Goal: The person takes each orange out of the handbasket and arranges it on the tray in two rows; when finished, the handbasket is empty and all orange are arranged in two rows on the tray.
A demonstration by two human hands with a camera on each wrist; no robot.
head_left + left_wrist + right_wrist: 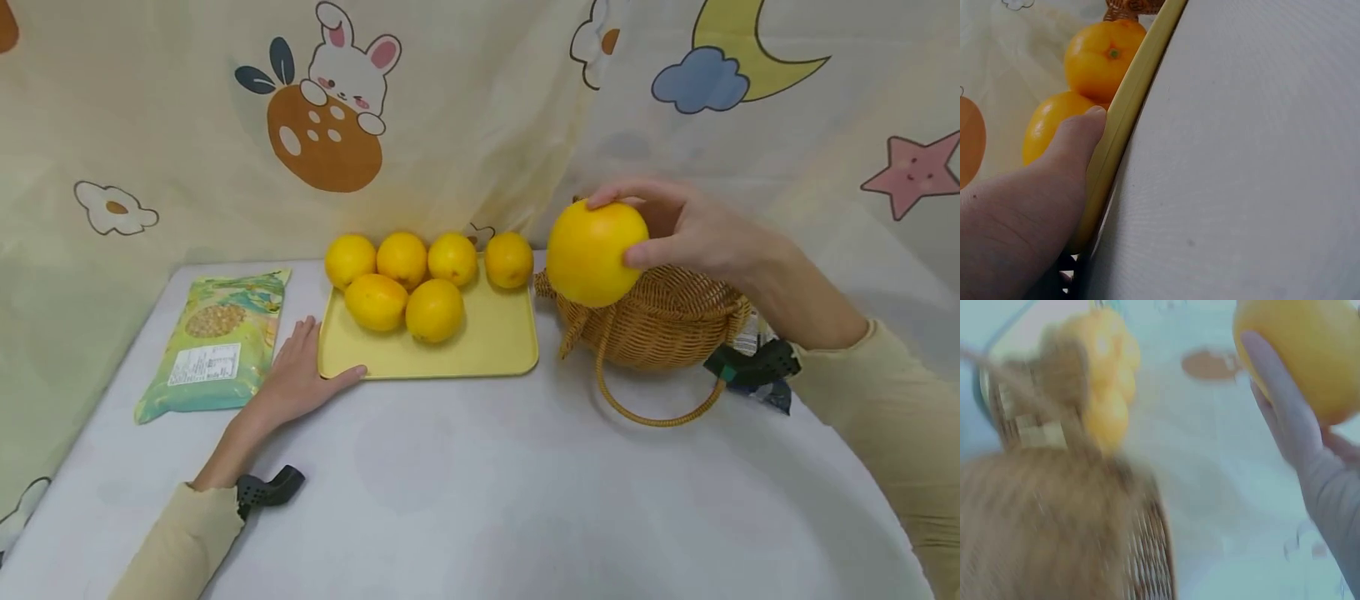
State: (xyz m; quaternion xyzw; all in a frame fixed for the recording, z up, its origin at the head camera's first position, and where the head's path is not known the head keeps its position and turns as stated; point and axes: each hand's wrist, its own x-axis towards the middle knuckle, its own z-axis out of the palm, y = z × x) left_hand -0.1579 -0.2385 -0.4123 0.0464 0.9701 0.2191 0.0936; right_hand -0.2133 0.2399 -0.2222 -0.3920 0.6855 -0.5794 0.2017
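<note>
My right hand (701,233) grips a large yellow-orange orange (588,258) and holds it up in front of the wicker basket (667,337). In the right wrist view, the thumb lies along the side of that orange (1310,356). Several more oranges (435,311) sit on a pale yellow tray (495,342), toward its back and left. At the tray's left front corner rests my left hand (300,375), its fingers stretched out and its thumb over the rim. The left wrist view shows that thumb against the tray's edge (1125,106), beside two oranges.
Left of the tray lies a green and yellow plastic bag (217,342) with a white label. The basket's looped handle (660,422) leans forward onto the white table (465,483). A dark packet (768,396) shows partly behind the right wrist. A printed cloth (480,125) hangs behind.
</note>
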